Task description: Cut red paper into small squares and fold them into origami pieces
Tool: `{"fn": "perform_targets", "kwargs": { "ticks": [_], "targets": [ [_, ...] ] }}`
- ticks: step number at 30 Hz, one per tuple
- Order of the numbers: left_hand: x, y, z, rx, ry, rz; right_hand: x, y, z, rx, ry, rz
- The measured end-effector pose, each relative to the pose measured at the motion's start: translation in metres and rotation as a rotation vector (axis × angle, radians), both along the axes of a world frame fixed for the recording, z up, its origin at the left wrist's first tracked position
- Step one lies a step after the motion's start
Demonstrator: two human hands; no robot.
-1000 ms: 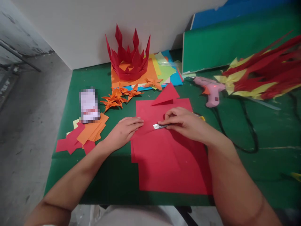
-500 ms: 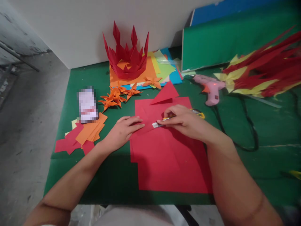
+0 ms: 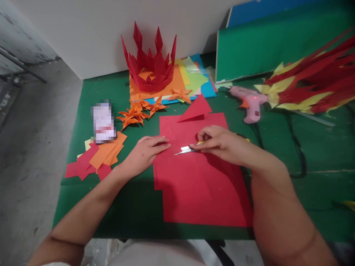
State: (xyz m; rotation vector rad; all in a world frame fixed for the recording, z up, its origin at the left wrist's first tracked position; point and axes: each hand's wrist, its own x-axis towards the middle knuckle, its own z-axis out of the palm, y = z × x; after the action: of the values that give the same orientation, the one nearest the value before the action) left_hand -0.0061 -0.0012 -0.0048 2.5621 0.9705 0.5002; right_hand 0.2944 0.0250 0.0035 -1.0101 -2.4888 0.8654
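Observation:
My left hand [image 3: 148, 150] lies flat with its fingers stretched out, pressing on the left part of the upper red paper sheet [image 3: 191, 127]. My right hand [image 3: 219, 144] is closed around a pair of scissors [image 3: 185, 149], gripping them ahead of the yellow-and-black handles, which show partly behind the hand. The metal tip points left, low over the red paper near a crease line. Below, a larger red sheet [image 3: 202, 203] reaches toward the table's front edge. A folded red paper triangle [image 3: 196, 110] rests at the top of the sheets.
A red paper crown [image 3: 151, 75] stands on stacked coloured paper at the back. Orange paper flowers [image 3: 135, 112], a phone [image 3: 104, 122] and paper strips [image 3: 104, 157] lie left. To the right are a pink glue gun [image 3: 251, 103] with its cord and a red-yellow paper bundle [image 3: 313, 81].
My right hand has drawn the scissors slightly to the right, and more of the pointed metal end shows. My left hand stays in place on the paper.

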Motion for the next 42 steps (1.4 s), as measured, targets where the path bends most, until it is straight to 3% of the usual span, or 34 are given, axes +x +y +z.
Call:
{"fn": "perform_targets", "kwargs": {
  "ticks": [11,27,42],
  "targets": [
    [0.000,0.002,0.000,0.012,-0.002,-0.013,-0.020,-0.006,0.007,-0.067,-0.009,0.017],
    [0.000,0.003,-0.001,0.036,-0.018,-0.016,-0.034,-0.011,0.001,-0.014,0.038,0.106],
    [0.000,0.004,0.001,0.039,-0.028,-0.017,-0.051,-0.015,0.007,-0.012,-0.009,0.144]
  ]
}}
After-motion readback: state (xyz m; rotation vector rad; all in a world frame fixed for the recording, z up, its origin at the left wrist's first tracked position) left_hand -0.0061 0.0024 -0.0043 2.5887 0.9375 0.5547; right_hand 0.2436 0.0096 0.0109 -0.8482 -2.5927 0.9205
